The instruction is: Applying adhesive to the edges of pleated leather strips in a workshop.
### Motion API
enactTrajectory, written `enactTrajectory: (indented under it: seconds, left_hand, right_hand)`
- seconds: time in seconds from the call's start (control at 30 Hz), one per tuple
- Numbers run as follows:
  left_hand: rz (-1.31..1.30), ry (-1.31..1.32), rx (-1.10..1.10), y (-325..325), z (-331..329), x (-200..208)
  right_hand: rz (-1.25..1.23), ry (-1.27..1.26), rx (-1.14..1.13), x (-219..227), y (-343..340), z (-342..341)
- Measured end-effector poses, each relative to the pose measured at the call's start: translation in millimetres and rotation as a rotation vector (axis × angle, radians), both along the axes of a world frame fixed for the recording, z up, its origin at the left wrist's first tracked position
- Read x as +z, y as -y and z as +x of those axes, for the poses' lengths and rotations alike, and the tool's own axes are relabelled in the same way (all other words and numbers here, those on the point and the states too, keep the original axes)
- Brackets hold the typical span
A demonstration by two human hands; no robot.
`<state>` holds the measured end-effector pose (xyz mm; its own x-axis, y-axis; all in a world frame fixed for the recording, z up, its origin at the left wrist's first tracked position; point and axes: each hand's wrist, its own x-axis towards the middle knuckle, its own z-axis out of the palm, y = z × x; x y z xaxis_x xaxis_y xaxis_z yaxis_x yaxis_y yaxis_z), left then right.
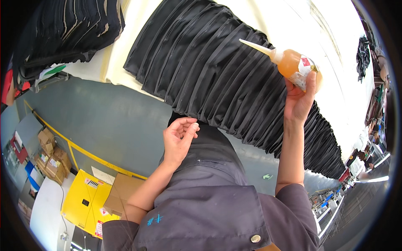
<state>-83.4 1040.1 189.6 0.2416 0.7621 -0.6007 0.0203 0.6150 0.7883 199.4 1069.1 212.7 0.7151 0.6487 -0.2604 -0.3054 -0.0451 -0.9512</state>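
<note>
Currently, right hand point(298, 101) grips a tilted amber bottle point(289, 62) over overlapping black fabric pieces point(201, 62), left hand point(178, 142) well apart, loosely curled beside their near edge.

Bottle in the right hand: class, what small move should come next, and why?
Probably tilt the bottle so its nozzle points down at the fabric: the right hand holds it over the fabric, nozzle aimed leftward, while the left hand, apparently empty, sits at the fabric's near edge.

Bottle point(288, 62): smooth, glossy plastic. Overlapping panels point(201, 62): cloth, faint sheen. Boxes point(50, 170): matt cardboard.
</note>
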Motion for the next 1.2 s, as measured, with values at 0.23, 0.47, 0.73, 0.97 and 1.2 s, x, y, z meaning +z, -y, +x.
enactTrajectory:
  seconds: [0.23, 0.47, 0.73, 0.97, 1.2]
  left_hand:
    - [-0.098, -0.066, 0.079, -1.3, 8.7, -2.7]
    - [-0.112, -0.084, 0.093, -2.1, 8.3, -4.5]
    - [-0.109, -0.102, 0.076, -4.2, 8.3, -3.5]
    - [-0.116, -0.097, 0.090, -3.6, 7.8, -3.3]
    - [-0.122, -0.070, 0.104, -3.1, 7.9, -3.7]
  right_hand:
    - [0.020, 0.112, -0.043, -0.8, -17.3, 1.9]
    - [-0.004, 0.170, 0.013, -3.0, -22.6, 10.8]
    - [-0.041, 0.191, 0.043, -3.8, -24.2, 7.9]
    - [-0.042, 0.179, 0.113, 1.0, -22.5, -0.9]
    - [-0.037, 0.192, 0.134, 1.6, -20.4, -7.3]
